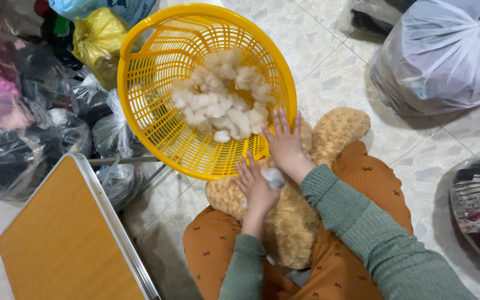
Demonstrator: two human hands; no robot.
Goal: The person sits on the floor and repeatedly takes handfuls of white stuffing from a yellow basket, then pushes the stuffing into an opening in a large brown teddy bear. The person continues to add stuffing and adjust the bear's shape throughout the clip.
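speckled tile floor (334, 72); yellow basket (140, 83), bags (445, 50), perhaps a folding table (62, 239).

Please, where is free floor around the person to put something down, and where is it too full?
Bare tiled floor lies between the yellow basket, the big grey bag and the plush toy. A smaller patch lies between the folding table and the knee. The left side is crowded with plastic bags.

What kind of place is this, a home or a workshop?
Probably a home floor used for craft work. The person sits on pale floor tiles, with tied plastic bags around, a yellow basket of white stuffing, and a plush toy on the lap.
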